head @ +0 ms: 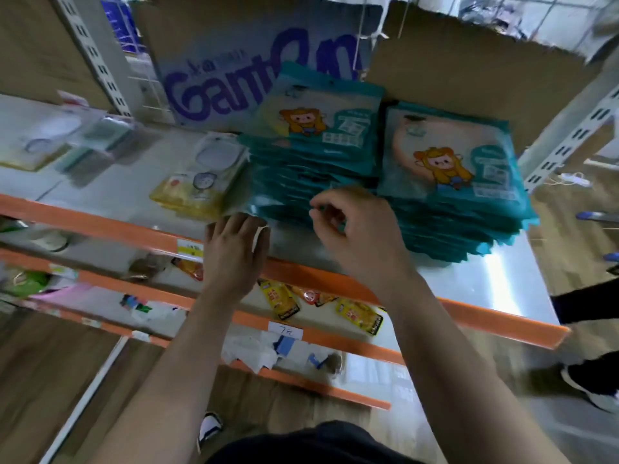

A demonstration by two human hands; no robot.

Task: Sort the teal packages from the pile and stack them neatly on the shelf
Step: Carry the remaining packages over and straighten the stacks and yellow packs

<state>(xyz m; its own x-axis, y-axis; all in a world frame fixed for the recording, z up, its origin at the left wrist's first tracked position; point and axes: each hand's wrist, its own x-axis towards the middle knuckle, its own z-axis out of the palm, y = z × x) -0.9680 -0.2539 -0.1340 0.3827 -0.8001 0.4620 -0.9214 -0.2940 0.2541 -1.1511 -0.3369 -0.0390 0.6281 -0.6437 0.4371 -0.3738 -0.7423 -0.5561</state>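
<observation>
Flat, glossy teal packages sit in two stacks on the smooth metal shelf, just beyond both hands. The left hand lies flat, fingers straight, holding nothing; the right hand is curled, its hold unclear.

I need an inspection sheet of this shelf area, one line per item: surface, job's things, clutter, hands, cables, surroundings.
Surface: metal top shelf with orange front edge, partly bare.
Job's things: two teal stacks, left stack and right stack, side by side, edges uneven.
Clutter: yellow packs left of the stacks; yellow sachets on a lower shelf.
Hands: left hand flat at left stack's front corner; right hand with fingers curled before it, grip unclear.
Cables: white power strip with cord on the floor.
Surroundings: cardboard behind; another person's shoe at right.
</observation>
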